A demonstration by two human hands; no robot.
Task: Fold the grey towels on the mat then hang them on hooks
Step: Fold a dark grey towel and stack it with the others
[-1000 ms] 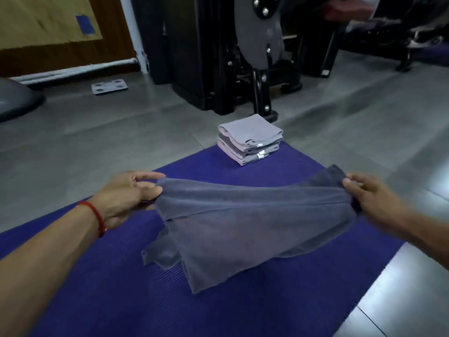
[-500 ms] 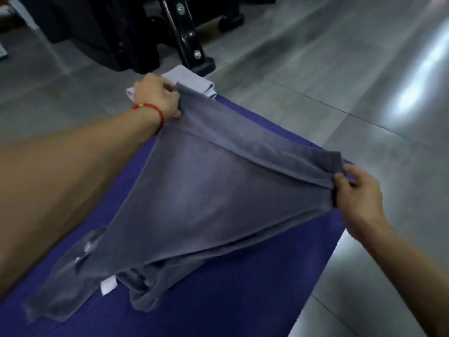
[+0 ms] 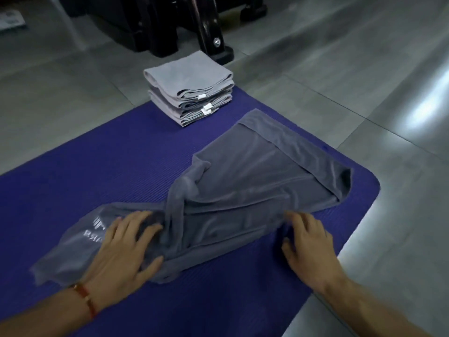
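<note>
A grey towel [image 3: 255, 181] lies rumpled and partly spread on the blue mat [image 3: 97, 171], its far corner pointing toward the stack. My left hand [image 3: 126, 246] rests flat on the towel's near left part, fingers spread, beside faint white lettering. My right hand [image 3: 308, 244] lies at the towel's near right edge with fingers reaching onto the cloth; a grip is not visible. A stack of several folded grey towels [image 3: 189, 86] sits at the mat's far edge.
Black gym machine bases [image 3: 211, 32] stand on the grey tiled floor [image 3: 364, 81] just behind the stack. The mat's right edge and rounded corner [image 3: 374, 183] lie close to my right hand. No hooks are in view.
The towel, held stretched in the air between both hands before, now lies on the mat. Both hands have let go of its corners and come down to its near edge.
</note>
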